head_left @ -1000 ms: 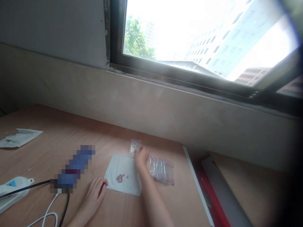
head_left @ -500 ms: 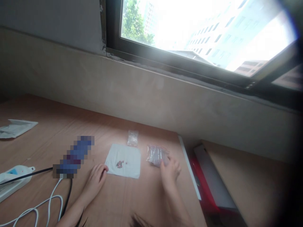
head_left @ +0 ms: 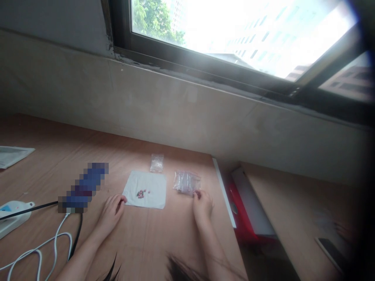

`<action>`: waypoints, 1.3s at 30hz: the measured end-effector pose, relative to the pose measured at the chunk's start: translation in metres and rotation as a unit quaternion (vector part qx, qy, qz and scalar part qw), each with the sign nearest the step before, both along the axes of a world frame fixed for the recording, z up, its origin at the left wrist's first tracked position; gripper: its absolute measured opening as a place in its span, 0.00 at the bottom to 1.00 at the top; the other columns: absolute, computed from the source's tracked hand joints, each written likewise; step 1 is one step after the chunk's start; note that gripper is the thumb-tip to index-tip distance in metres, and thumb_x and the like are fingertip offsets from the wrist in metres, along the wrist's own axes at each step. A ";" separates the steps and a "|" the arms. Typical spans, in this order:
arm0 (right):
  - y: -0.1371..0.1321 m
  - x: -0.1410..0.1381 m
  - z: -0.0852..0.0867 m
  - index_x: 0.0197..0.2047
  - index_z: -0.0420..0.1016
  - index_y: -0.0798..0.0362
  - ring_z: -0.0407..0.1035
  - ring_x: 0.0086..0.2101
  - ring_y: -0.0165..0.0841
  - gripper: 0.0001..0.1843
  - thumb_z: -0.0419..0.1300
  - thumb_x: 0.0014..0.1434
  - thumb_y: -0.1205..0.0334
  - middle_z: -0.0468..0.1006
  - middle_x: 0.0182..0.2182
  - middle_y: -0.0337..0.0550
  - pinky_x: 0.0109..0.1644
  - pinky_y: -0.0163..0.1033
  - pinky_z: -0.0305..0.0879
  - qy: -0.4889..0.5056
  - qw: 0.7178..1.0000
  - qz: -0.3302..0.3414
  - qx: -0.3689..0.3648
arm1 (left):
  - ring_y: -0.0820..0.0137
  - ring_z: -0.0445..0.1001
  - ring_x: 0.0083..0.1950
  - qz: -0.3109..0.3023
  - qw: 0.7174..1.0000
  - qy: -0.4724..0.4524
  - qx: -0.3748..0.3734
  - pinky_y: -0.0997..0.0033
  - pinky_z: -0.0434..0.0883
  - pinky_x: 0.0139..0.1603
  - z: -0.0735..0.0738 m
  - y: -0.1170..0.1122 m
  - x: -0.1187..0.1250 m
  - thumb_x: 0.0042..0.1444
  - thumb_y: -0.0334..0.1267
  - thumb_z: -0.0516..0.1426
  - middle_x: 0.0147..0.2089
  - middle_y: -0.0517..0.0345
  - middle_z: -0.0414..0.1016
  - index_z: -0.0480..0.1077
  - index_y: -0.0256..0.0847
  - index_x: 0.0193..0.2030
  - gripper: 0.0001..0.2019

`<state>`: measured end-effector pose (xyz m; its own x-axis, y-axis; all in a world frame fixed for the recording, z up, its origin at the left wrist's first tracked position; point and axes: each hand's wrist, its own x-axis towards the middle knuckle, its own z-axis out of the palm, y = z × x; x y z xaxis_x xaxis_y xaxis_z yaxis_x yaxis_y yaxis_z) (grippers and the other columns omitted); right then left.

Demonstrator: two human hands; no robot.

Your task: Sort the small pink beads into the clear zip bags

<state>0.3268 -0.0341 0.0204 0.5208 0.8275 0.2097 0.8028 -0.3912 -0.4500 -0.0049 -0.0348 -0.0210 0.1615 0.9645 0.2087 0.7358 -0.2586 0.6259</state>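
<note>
My left hand rests on the table with curled fingers. Its thumb and index fingertip come together at the left edge of a white cloth, which lies flat. A small cluster of dark and reddish beads sits on the cloth, with one bead a little apart to the right. To the right of the cloth are clear plastic bags, lying on the table. My right hand pinches their lower right corner. Beyond the cloth lies a smaller clear bag with pale contents I cannot make out.
A pixelated blue object, white cables and a white power strip lie to the left. Farther left is a white packet. Past the table's right edge are a red item and another tabletop with a phone-like object.
The view has shifted slightly right and down. My right hand has drawn back from over the plastic bags to their near corner. The left hand stays at the cloth's edge.
</note>
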 end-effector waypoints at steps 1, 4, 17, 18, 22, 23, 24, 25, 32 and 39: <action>0.000 0.000 -0.001 0.33 0.72 0.57 0.62 0.35 0.40 0.12 0.50 0.47 0.65 0.72 0.33 0.50 0.37 0.39 0.52 0.001 1.000 -0.001 -0.001 | 0.65 0.67 0.38 0.002 1.000 -0.001 -0.003 0.66 0.64 0.40 0.000 0.000 0.000 0.52 0.36 0.45 0.32 0.57 0.69 0.63 0.42 0.31 0.07; 0.001 -0.002 -0.005 0.37 0.71 0.58 0.61 0.39 0.42 0.15 0.52 0.47 0.60 0.71 0.37 0.54 0.38 0.40 0.53 0.001 1.000 0.016 -0.005 | 0.65 0.67 0.38 0.004 1.000 0.001 -0.013 0.65 0.64 0.40 -0.001 0.000 0.000 0.52 0.36 0.45 0.33 0.57 0.69 0.63 0.42 0.31 0.07; 0.000 0.010 0.007 0.36 0.72 0.58 0.67 0.35 0.39 0.17 0.47 0.50 0.60 0.75 0.34 0.51 0.39 0.39 0.59 0.147 0.987 0.009 0.065 | 0.65 0.68 0.37 -0.001 1.000 -0.010 -0.012 0.65 0.65 0.39 0.003 0.000 0.001 0.51 0.37 0.46 0.32 0.57 0.70 0.65 0.42 0.31 0.08; -0.001 0.009 0.012 0.37 0.71 0.58 0.67 0.36 0.39 0.17 0.47 0.51 0.59 0.74 0.34 0.52 0.39 0.39 0.59 0.168 0.982 -0.006 0.089 | 0.65 0.69 0.37 0.003 1.000 -0.015 -0.014 0.65 0.65 0.40 0.003 0.000 0.000 0.51 0.37 0.47 0.32 0.57 0.70 0.65 0.42 0.31 0.08; -0.008 -0.009 0.037 0.40 0.67 0.58 0.68 0.34 0.37 0.18 0.48 0.52 0.55 0.73 0.33 0.50 0.38 0.40 0.62 0.317 0.932 -0.025 0.176 | 0.64 0.69 0.38 0.012 0.996 -0.066 -0.060 0.65 0.66 0.40 0.008 0.001 -0.001 0.50 0.40 0.48 0.33 0.56 0.72 0.66 0.41 0.30 0.09; -0.009 -0.018 0.042 0.39 0.66 0.57 0.68 0.33 0.35 0.17 0.49 0.52 0.54 0.73 0.31 0.48 0.37 0.40 0.62 0.371 0.910 -0.007 0.185 | 0.64 0.70 0.38 0.018 0.992 -0.091 -0.086 0.66 0.66 0.40 0.013 0.002 -0.001 0.49 0.41 0.48 0.33 0.56 0.72 0.67 0.41 0.30 0.09; -0.011 -0.028 0.045 0.38 0.66 0.56 0.68 0.32 0.34 0.16 0.50 0.51 0.54 0.72 0.29 0.46 0.35 0.39 0.63 0.424 0.886 0.014 0.188 | 0.64 0.70 0.38 0.024 0.986 -0.118 -0.118 0.66 0.66 0.39 0.019 0.003 0.000 0.49 0.42 0.49 0.33 0.55 0.73 0.67 0.40 0.31 0.10; -0.012 -0.040 0.046 0.37 0.66 0.55 0.67 0.31 0.33 0.15 0.51 0.50 0.54 0.71 0.28 0.43 0.34 0.39 0.63 0.477 0.859 0.044 0.180 | 0.64 0.70 0.37 0.036 0.977 -0.147 -0.154 0.67 0.67 0.38 0.028 0.004 0.002 0.48 0.43 0.50 0.34 0.55 0.73 0.67 0.40 0.31 0.10; -0.020 -0.112 0.023 0.30 0.66 0.54 0.62 0.22 0.26 0.11 0.57 0.46 0.55 0.66 0.20 0.36 0.24 0.32 0.60 0.658 0.730 0.176 0.045 | 0.68 0.68 0.38 -0.050 0.934 -0.244 -0.257 0.74 0.65 0.38 0.093 0.003 0.021 0.49 0.44 0.51 0.38 0.57 0.72 0.69 0.40 0.37 0.13; -0.014 -0.119 0.017 0.30 0.65 0.55 0.57 0.17 0.23 0.12 0.56 0.46 0.55 0.66 0.18 0.34 0.21 0.31 0.56 0.657 0.728 0.195 0.022 | 0.72 0.67 0.33 -0.090 0.907 -0.275 -0.306 0.75 0.64 0.33 0.100 -0.002 0.022 0.49 0.45 0.52 0.35 0.58 0.69 0.67 0.37 0.36 0.13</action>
<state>0.2078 -0.0486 0.0376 0.0228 0.9737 -0.2269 -0.2869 -0.2110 -0.9344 0.0169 -0.0369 0.0795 0.3619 0.8954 -0.2594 0.2482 0.1757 0.9526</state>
